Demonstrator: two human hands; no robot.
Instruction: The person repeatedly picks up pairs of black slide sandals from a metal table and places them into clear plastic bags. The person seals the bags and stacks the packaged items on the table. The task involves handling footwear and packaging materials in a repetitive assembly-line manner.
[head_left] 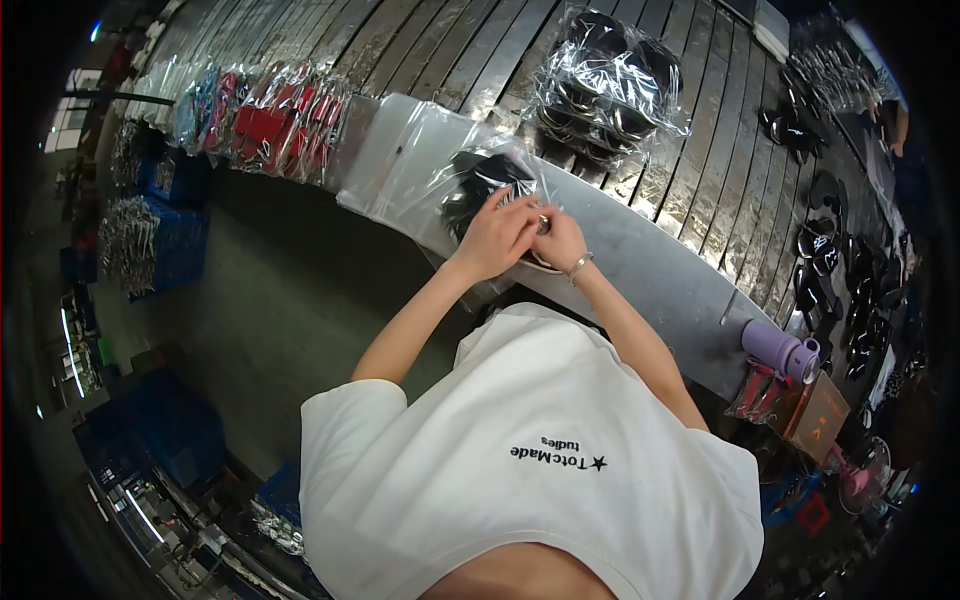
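A pair of black sandals (pixel 487 172) lies in a clear plastic bag (pixel 535 172) on the grey metal ledge in front of me. My left hand (pixel 492 238) is over the near side of the bag, fingers bent and closed on the film. Close beside it, my right hand (pixel 560 242) pinches at the bag's near right edge, its fingertips almost meeting the left ones. What lies right under the fingertips is partly hidden. A stack of flat clear bags (pixel 385 160) rests just left of the sandals.
Beyond the ledge (pixel 640 245) runs a slatted conveyor (pixel 700 170) bearing a pile of bagged black sandals (pixel 605 85). Red bagged items (pixel 275 130) stand at the left. A purple bottle (pixel 778 350) and a cardboard box (pixel 815 415) are at the right, with loose black sandals (pixel 820 250) farther off.
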